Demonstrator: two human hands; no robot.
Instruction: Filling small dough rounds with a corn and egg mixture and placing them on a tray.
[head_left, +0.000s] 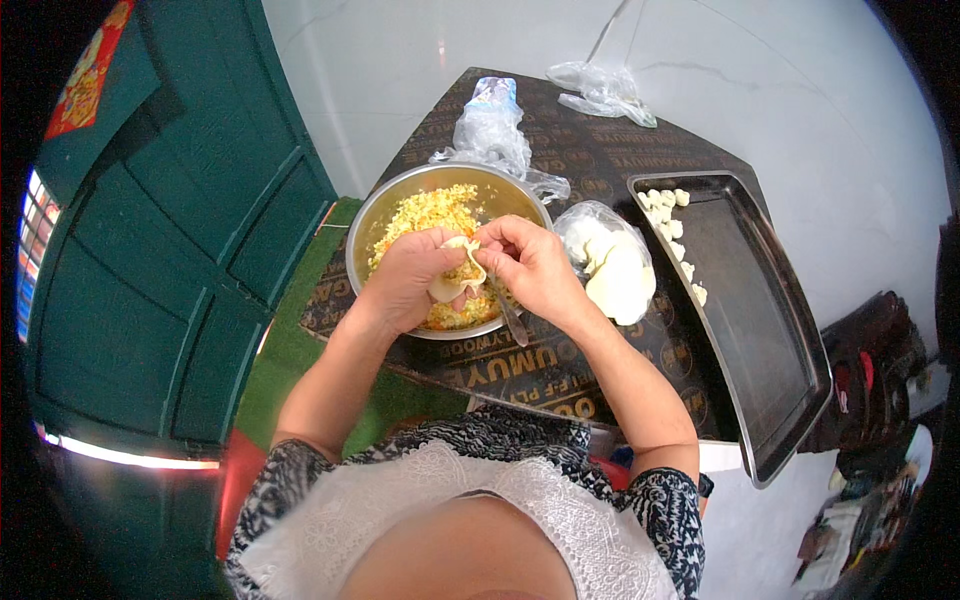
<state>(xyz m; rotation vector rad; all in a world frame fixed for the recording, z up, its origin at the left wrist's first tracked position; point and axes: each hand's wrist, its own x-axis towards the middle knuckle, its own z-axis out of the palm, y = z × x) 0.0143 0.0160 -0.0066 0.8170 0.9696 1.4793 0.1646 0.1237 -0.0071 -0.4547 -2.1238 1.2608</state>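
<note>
My left hand (412, 274) cradles a round dough wrapper (452, 287) with some filling inside, its edge partly gathered into folds. The fingers of my right hand (534, 266) pinch that wrapper's rim from the other side. Both hands are above a steel bowl (358, 247) of chopped yellow and orange filling (431, 210). A metal spoon (514, 322) leans in the bowl, its handle resting over the near rim. Just right of the bowl lies a stack of dough wrappers (622, 277) in a clear plastic bag (589, 217).
A dark baking tray (757, 300) overhangs the right edge of the printed plywood table (480, 367); small dumplings (675, 229) line its left side. Crumpled plastic bags (491, 131) (604, 90) lie toward the back. A green door (187, 225) stands at left, a pale wall (787, 97) behind.
</note>
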